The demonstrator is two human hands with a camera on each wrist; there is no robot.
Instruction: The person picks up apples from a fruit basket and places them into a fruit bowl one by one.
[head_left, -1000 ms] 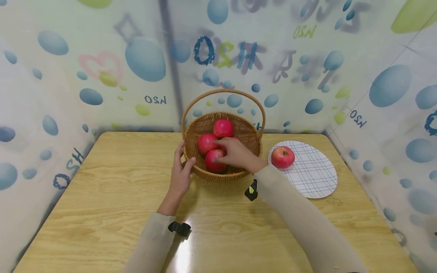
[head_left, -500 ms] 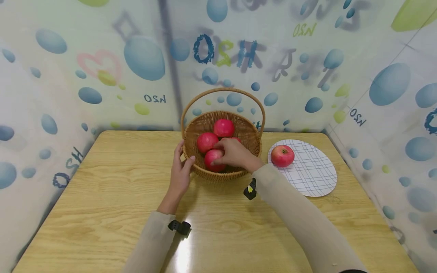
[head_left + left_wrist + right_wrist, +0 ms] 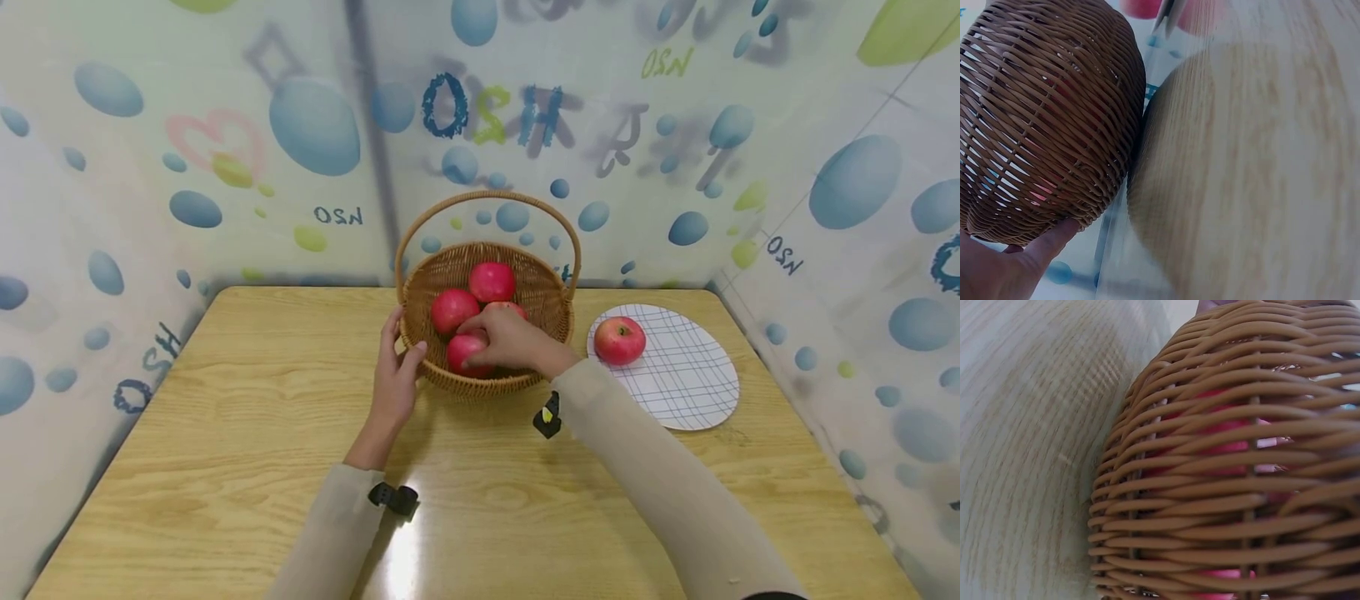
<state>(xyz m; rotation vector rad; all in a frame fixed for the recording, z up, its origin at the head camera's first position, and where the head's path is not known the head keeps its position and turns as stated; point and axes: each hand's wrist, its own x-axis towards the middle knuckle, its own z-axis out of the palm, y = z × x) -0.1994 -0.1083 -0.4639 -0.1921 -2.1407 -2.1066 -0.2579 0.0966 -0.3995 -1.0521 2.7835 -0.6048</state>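
Note:
A wicker basket (image 3: 491, 387) with a tall hoop handle stands at the back middle of the table, holding several red apples. My left hand (image 3: 395, 385) grips its left rim, thumb toward the front; in the left wrist view the fingers (image 3: 1054, 242) touch the woven wall. Reaching in over the front right rim, my right hand (image 3: 513, 337) grips the front apple (image 3: 462, 353), covering part of it. Beside that apple sit a left apple (image 3: 453, 311), a rear apple (image 3: 492, 282) and a partly hidden apple (image 3: 510, 308). The right wrist view shows only weave and table, with the hand hidden.
Right of the basket lies a white oval plate (image 3: 693, 379) with a blue line grid, bearing one red apple (image 3: 619, 340) on its left part. The wooden table (image 3: 247, 417) meets patterned walls at the back and sides.
My right hand's fingers have drawn in around the front apple, after hovering spread over it. The left hand keeps its place on the basket rim.

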